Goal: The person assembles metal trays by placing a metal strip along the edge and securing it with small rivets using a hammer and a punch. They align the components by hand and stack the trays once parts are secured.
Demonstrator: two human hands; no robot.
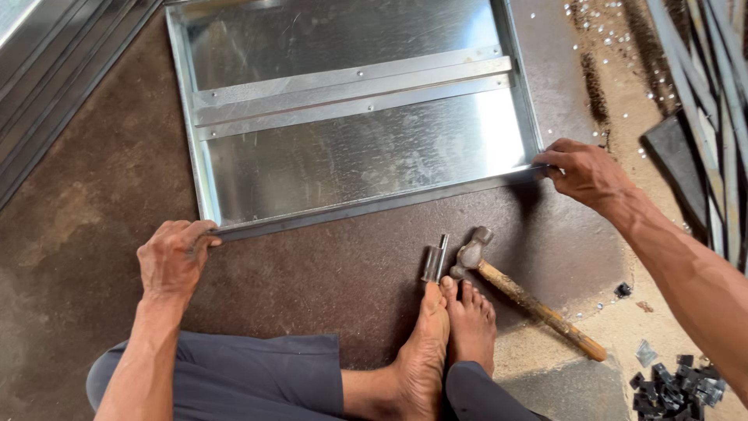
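So the person is sitting on the floor with a big galvanized sheet-metal panel [351, 148] laid flat in front of them, filling most of the view from about 10 o'clock round to 2 o'clock. It's got folded-up edges and a stiffener strip [351, 86] running across the middle.

The left hand [173, 257] is down at roughly 8 o'clock, fingers curled tight and pinching the near left corner of the panel's front edge. The right hand [583, 170] is out at 3 o'clock doing the same on the near right corner, fingers bent and closed around the lip. So both hands have hold of the same front edge, one at each end.

Just below the panel, near 6 o'clock, there's a hammer [523, 295] with a wooden handle lying on the dark mat, head pointing toward the panel. Right beside its head sits a short metal punch [435, 261], touching the toes of the bare feet [456, 327]. Down at 5 o'clock is a little heap of dark metal clips [676, 386].
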